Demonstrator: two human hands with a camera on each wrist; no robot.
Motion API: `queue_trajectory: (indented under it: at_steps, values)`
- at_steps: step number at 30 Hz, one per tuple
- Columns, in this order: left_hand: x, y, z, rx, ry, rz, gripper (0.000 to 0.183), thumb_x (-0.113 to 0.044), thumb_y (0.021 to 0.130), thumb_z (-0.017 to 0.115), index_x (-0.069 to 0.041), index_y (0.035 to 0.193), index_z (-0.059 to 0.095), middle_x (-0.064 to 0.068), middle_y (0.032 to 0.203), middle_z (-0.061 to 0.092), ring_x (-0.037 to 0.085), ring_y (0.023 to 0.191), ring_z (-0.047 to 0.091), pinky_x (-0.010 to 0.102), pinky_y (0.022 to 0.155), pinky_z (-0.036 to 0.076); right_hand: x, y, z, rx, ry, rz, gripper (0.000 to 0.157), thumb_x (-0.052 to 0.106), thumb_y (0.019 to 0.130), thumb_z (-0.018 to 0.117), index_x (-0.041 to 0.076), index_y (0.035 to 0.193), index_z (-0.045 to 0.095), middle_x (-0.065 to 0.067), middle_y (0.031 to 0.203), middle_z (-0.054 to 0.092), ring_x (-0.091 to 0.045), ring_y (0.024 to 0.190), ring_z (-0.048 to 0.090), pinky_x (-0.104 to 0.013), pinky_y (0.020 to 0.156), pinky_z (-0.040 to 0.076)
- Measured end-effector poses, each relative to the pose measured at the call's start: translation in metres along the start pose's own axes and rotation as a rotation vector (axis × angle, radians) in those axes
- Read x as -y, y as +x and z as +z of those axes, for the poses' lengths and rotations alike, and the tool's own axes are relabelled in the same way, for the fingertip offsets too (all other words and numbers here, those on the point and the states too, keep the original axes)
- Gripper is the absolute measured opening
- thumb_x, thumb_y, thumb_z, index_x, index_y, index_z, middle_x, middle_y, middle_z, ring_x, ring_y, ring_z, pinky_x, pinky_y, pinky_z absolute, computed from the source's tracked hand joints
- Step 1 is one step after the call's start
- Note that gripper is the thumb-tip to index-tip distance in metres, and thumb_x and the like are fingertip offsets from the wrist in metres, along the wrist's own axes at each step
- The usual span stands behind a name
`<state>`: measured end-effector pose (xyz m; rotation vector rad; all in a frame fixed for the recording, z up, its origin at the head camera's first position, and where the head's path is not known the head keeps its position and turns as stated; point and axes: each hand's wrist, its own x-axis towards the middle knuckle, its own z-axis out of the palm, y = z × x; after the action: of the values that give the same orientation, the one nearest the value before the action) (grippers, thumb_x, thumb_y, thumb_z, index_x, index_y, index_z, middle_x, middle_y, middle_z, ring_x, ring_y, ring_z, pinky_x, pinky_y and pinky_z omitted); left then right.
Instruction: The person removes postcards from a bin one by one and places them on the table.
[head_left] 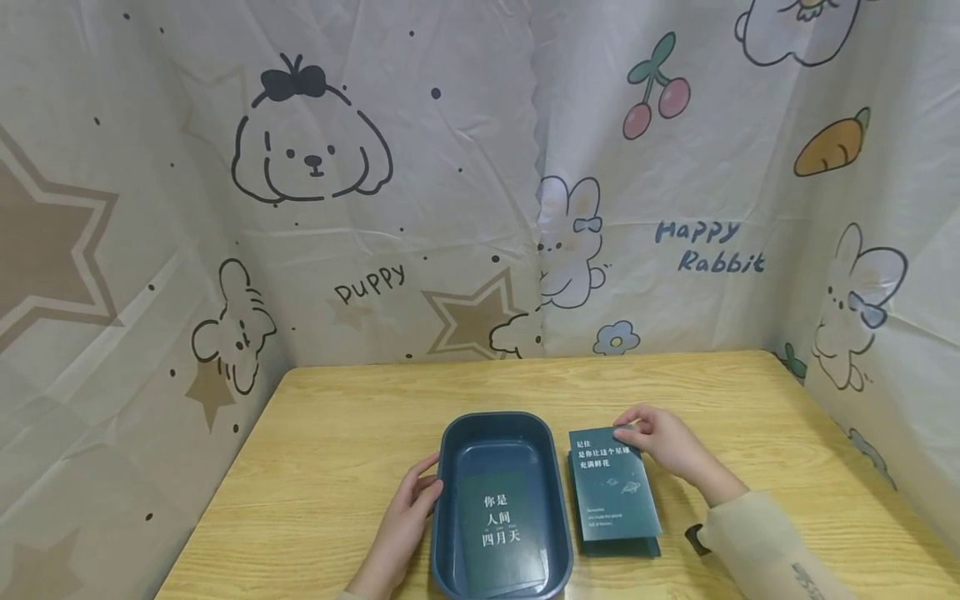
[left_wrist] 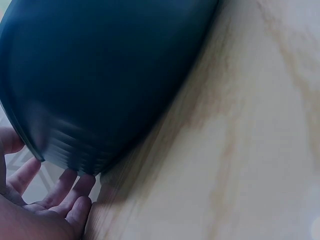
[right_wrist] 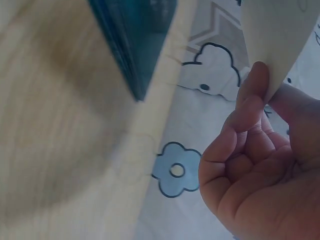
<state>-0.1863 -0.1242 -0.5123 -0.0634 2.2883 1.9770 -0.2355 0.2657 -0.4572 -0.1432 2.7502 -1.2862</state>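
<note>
A dark blue rectangular tub [head_left: 501,423] stands on the table with a dark green card [head_left: 502,533] with white writing lying in it. My left hand [head_left: 405,512] rests against the tub's left side; in the left wrist view its fingertips [left_wrist: 86,181] touch the outer wall near the rim. My right hand [head_left: 663,442] pinches a green printed card [head_left: 611,492] at its top right corner between thumb and fingers. That card's pale back [right_wrist: 277,35] shows in the right wrist view. Beneath it lies a stack of green cards [head_left: 621,548], mostly hidden from the head view.
The wood-grain table [head_left: 337,450] carries the tub and, just to its right, the stack. A white cloth with cartoon prints [head_left: 465,208] hangs behind and along both sides. My right sleeve [head_left: 765,542] lies over the table's right part, with a black strap [head_left: 697,539] at the wrist.
</note>
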Motion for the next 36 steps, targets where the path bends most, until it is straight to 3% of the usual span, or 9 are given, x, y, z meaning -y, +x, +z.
queue_trajectory:
  at_steps: [6,13,36]
  values:
    - [-0.001,0.0,0.0,-0.003,0.006,-0.006,0.049,-0.029,0.108,0.051,-0.015,0.155,0.045,0.017,0.137,0.06,0.028,0.124,0.06,0.05,0.105,0.051,-0.008,0.005,0.01,0.001,-0.035,0.039,0.024,0.022,0.099,0.07,0.002,0.112,0.067,-0.002,0.072,0.059,-0.015,0.063,0.048,-0.026,0.052,0.038]
    - [-0.001,0.0,0.001,-0.004,0.006,-0.012,0.049,-0.029,0.108,0.052,-0.014,0.155,0.045,0.018,0.138,0.06,0.028,0.123,0.06,0.049,0.105,0.051,-0.01,0.007,0.012,-0.001,-0.063,0.059,0.024,0.024,0.099,0.07,0.003,0.112,0.068,-0.003,0.079,0.061,-0.018,0.073,0.053,-0.031,0.063,0.041]
    - [-0.004,-0.001,0.003,-0.005,0.004,-0.01,0.049,-0.029,0.108,0.052,-0.014,0.155,0.044,0.018,0.138,0.06,0.029,0.125,0.059,0.048,0.104,0.052,-0.016,0.013,0.016,0.009,-0.13,0.054,0.017,0.021,0.097,0.072,0.005,0.104,0.069,-0.004,0.079,0.058,-0.018,0.073,0.05,-0.03,0.066,0.039]
